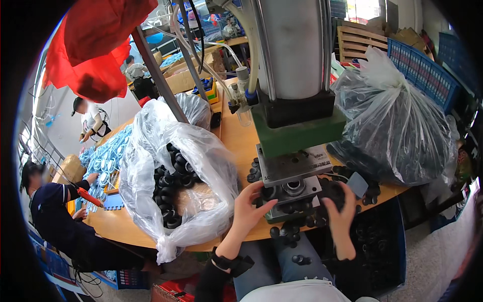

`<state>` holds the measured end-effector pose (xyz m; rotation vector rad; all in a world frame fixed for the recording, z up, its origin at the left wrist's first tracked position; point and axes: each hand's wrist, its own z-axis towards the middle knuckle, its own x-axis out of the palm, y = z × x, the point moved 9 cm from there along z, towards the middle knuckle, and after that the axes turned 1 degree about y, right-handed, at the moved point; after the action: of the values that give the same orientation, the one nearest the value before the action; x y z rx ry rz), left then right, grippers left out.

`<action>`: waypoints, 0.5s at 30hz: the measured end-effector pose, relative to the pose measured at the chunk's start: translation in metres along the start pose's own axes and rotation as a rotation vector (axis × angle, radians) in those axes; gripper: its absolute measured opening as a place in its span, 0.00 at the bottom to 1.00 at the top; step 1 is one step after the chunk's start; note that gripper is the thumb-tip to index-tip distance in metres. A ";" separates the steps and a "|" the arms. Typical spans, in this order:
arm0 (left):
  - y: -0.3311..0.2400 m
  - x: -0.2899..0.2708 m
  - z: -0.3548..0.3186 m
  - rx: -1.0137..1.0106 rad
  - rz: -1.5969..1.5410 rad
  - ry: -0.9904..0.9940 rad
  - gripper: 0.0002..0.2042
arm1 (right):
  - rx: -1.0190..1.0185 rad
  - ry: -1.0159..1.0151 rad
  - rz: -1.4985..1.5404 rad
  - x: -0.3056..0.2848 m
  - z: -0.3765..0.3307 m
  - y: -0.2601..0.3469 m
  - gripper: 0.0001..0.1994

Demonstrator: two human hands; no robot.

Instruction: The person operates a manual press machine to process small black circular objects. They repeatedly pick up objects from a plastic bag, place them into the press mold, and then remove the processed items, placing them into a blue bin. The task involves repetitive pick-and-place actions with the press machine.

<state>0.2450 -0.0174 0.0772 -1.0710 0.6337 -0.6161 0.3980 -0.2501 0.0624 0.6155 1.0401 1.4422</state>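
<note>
In front of me stands a press with a large grey cylinder (pixel 294 45), a green block (pixel 302 132) and a steel upper plate (pixel 297 163). Below it, a round metal die (pixel 294 187) sits on a lower plate. On the die's left side, my left hand (pixel 249 209) has its thumb and fingers curved around a small black round rubber part (pixel 269 193). To the right of the die, my right hand (pixel 342 216) grips a larger dark round rubber part (pixel 332 195), slightly blurred. Several black rubber pieces (pixel 289 231) lie below the press at the table edge.
An open clear plastic bag (pixel 211 171) of black rubber parts lies on the left of the wooden table. A tied bag (pixel 397 121) fills the right. Below right is a blue crate (pixel 397 251). A person in dark clothes (pixel 60 211) works at left near light-blue parts (pixel 108 156).
</note>
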 end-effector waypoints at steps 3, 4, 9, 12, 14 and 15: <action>-0.014 0.026 0.017 0.138 0.090 -0.009 0.20 | 0.113 -0.089 -0.112 -0.070 -0.017 -0.047 0.27; -0.012 0.035 0.022 0.095 0.098 0.018 0.19 | 0.191 -0.124 -0.052 -0.089 -0.027 -0.061 0.26; -0.032 0.052 0.028 0.176 0.163 -0.065 0.18 | 0.361 -0.181 -0.248 -0.160 -0.085 -0.134 0.26; -0.033 0.052 0.025 0.131 0.219 -0.076 0.18 | 0.543 0.010 -0.646 -0.170 -0.112 -0.174 0.36; -0.028 0.054 0.026 0.076 0.213 -0.049 0.20 | 0.568 0.155 -0.993 -0.162 -0.113 -0.181 0.42; -0.019 0.056 0.024 0.040 0.187 -0.034 0.21 | 0.374 0.125 -0.911 -0.150 -0.100 -0.170 0.43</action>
<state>0.2964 -0.0505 0.0935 -0.9706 0.6807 -0.4460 0.4212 -0.4349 -0.1015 0.2343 1.4499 0.4938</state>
